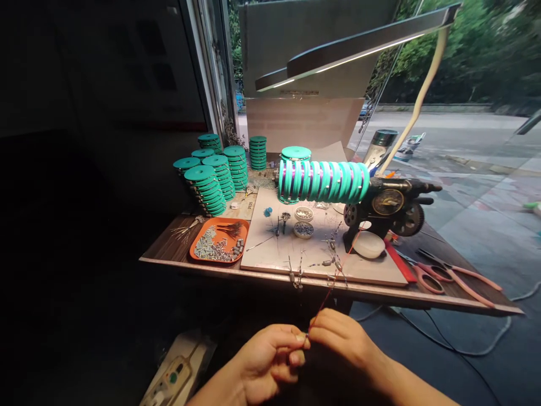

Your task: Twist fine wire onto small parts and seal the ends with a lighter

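Observation:
In front of the table edge my two hands meet, fingertips close together. My left hand (273,358) pinches the end of a thin red thread (323,303) between thumb and forefinger; a tiny dark bit shows there, too small to name. My right hand (344,335) is closed beside it, its fingers curled at the same thread and partly hidden. From my fingers the thread runs up past the board's front edge toward the black hand-cranked winding machine (389,203). A row of green spools (323,181) wound with purple sits on the machine's shaft.
Small metal swivels with striped line (296,277) hang at the board (262,248) edge. An orange tray (198,255) of small parts lies left, green spool stacks (205,183) behind. Scissors (429,279) and pliers (469,282) lie right. A lamp (359,48) arches above.

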Demonstrator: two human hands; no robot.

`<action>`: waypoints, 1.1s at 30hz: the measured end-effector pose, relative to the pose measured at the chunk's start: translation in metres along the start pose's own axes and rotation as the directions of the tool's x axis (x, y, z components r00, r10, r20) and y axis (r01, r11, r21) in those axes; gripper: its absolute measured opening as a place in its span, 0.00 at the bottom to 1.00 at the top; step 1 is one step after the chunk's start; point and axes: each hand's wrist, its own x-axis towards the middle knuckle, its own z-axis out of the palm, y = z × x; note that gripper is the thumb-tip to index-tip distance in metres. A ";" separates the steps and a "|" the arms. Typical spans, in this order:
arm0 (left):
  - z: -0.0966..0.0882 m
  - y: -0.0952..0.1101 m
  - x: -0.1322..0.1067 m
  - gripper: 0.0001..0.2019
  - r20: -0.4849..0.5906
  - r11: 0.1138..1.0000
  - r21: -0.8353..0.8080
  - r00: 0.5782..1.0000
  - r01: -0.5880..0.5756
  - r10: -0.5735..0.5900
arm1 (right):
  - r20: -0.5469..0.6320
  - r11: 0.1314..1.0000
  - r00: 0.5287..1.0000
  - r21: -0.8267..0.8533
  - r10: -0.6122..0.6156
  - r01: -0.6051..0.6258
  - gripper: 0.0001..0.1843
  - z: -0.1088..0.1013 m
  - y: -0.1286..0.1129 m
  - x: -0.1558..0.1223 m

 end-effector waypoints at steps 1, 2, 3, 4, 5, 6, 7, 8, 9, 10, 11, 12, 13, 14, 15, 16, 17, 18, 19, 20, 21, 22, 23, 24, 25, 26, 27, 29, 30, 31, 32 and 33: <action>0.000 0.000 0.001 0.03 -0.001 1.000 0.020 1.000 0.018 -0.018 | 0.019 0.997 0.999 0.057 0.051 -0.052 0.18 0.001 0.003 0.000; 0.000 0.001 0.002 0.02 -0.003 0.999 0.035 1.000 0.027 -0.027 | 0.039 0.989 0.995 0.109 0.096 -0.100 0.20 0.002 0.006 0.001; 0.000 0.001 0.003 0.02 -0.007 0.998 0.048 1.000 0.028 -0.027 | 0.057 0.978 0.989 0.153 0.133 -0.141 0.21 0.003 0.009 0.003; 0.001 0.001 0.003 0.03 -0.016 0.998 0.061 1.000 0.021 -0.020 | 0.070 0.967 0.984 0.185 0.165 -0.176 0.22 0.004 0.011 0.005; 0.001 0.001 0.004 0.04 -0.028 0.997 0.075 1.000 0.009 -0.007 | 0.078 0.957 0.978 0.207 0.191 -0.203 0.23 0.006 0.013 0.007; 0.001 0.000 0.004 0.05 -0.044 0.996 0.092 0.999 -0.007 0.011 | 0.088 0.948 0.973 0.223 0.214 -0.228 0.23 0.007 0.014 0.008; 0.001 0.000 0.005 0.05 -0.060 0.993 0.115 0.998 -0.021 0.028 | 0.104 0.936 0.965 0.239 0.240 -0.258 0.23 0.008 0.014 0.008; 0.001 -0.001 0.006 0.04 -0.077 0.989 0.144 0.996 -0.033 0.044 | 0.123 0.922 0.955 0.252 0.271 -0.294 0.23 0.008 0.014 0.008; 0.001 -0.002 0.007 0.04 -0.092 0.983 0.177 0.994 -0.045 0.062 | 0.146 0.905 0.941 0.263 0.305 -0.335 0.22 0.008 0.013 0.008; 0.001 -0.002 0.008 0.04 -0.106 0.975 0.213 0.991 -0.057 0.081 | 0.175 0.884 0.923 0.272 0.343 -0.380 0.21 0.006 0.011 0.007; 0.002 -0.002 0.009 0.03 -0.117 0.966 0.249 0.988 -0.070 0.102 | 0.206 0.859 0.901 0.279 0.383 -0.429 0.19 0.005 0.009 0.005; 0.002 -0.002 0.010 0.03 -0.125 0.955 0.286 0.984 -0.084 0.124 | 0.237 0.832 0.876 0.285 0.420 -0.476 0.17 0.002 0.006 0.003; 0.002 -0.002 0.011 0.03 -0.127 0.940 0.325 0.981 -0.098 0.146 | 0.264 0.808 0.853 0.287 0.449 -0.514 0.16 0.000 0.003 0.001; 0.003 -0.002 0.012 0.03 -0.125 0.923 0.368 0.977 -0.116 0.172 | 0.292 0.778 0.827 0.293 0.481 -0.556 0.14 -0.002 0.000 -0.002; 0.003 -0.002 0.013 0.03 -0.120 0.901 0.411 0.972 -0.137 0.203 | 0.322 0.735 0.791 0.304 0.520 -0.606 0.13 -0.003 -0.003 -0.004; 0.004 -0.002 0.013 0.03 -0.113 0.877 0.452 0.965 -0.163 0.238 | 0.354 0.674 0.744 0.321 0.566 -0.666 0.12 -0.005 -0.006 -0.007; 0.005 -0.003 0.013 0.04 -0.105 0.853 0.485 0.956 -0.192 0.274 | 0.389 0.596 0.685 0.338 0.616 -0.728 0.11 -0.006 -0.010 -0.010; 0.005 -0.003 0.013 0.05 -0.094 0.822 0.522 0.943 -0.226 0.319 | 0.423 0.510 0.619 0.351 0.662 -0.785 0.09 -0.007 -0.013 -0.012; 0.006 -0.004 0.012 0.06 -0.077 0.778 0.570 0.925 -0.265 0.371 | 0.445 0.436 0.560 0.355 0.699 -0.827 0.09 -0.009 -0.017 -0.014; 0.007 -0.005 0.011 0.07 -0.052 0.717 0.628 0.903 -0.302 0.427 | 0.452 0.393 0.525 0.357 0.722 -0.847 0.08 -0.010 -0.021 -0.015; 0.008 -0.006 0.010 0.07 -0.022 0.637 0.694 0.875 -0.336 0.484 | 0.443 0.391 0.525 0.361 0.727 -0.847 0.09 -0.012 -0.024 -0.015; 0.008 -0.007 0.008 0.07 0.014 0.538 0.762 0.840 -0.360 0.542 | 0.426 0.416 0.551 0.371 0.718 -0.830 0.09 -0.015 -0.028 -0.014; 0.009 -0.009 0.006 0.07 0.053 0.430 0.822 0.802 -0.373 0.595 | 0.407 0.457 0.593 0.387 0.695 -0.801 0.09 -0.017 -0.032 -0.013; 0.008 -0.010 0.004 0.08 0.089 0.329 0.866 0.764 -0.376 0.638 | 0.391 0.501 0.642 0.407 0.660 -0.763 0.10 -0.020 -0.036 -0.010; 0.008 -0.011 0.002 0.08 0.121 0.249 0.893 0.732 -0.375 0.671 | 0.380 0.539 0.685 0.427 0.621 -0.726 0.10 -0.023 -0.039 -0.006; 0.007 -0.012 -0.001 0.08 0.156 0.175 0.909 0.700 -0.377 0.697 | 0.374 0.568 0.718 0.442 0.587 -0.694 0.10 -0.025 -0.041 -0.001; 0.005 -0.013 -0.003 0.08 0.198 0.107 0.915 0.664 -0.389 0.721 | 0.370 0.585 0.738 0.451 0.565 -0.674 0.10 -0.027 -0.043 0.005; 0.002 -0.013 -0.006 0.08 0.295 -0.011 0.898 0.582 -0.441 0.757 | 0.361 0.571 0.732 0.462 0.578 -0.678 0.08 -0.029 -0.043 0.022; 0.001 -0.012 -0.007 0.08 0.340 -0.052 0.877 0.541 -0.478 0.769 | 0.364 0.532 0.711 0.481 0.602 -0.697 0.08 -0.029 -0.041 0.032; 0.000 -0.011 -0.008 0.07 0.372 -0.069 0.851 0.507 -0.520 0.777 | 0.380 0.473 0.683 0.512 0.624 -0.717 0.09 -0.028 -0.039 0.044; -0.001 -0.010 -0.009 0.06 0.383 -0.052 0.825 0.489 -0.563 0.783 | 0.408 0.398 0.653 0.551 0.638 -0.733 0.10 -0.027 -0.037 0.055; 0.000 -0.008 -0.010 0.05 0.372 -0.001 0.797 0.489 -0.604 0.789 | 0.442 0.320 0.627 0.587 0.642 -0.743 0.11 -0.025 -0.035 0.067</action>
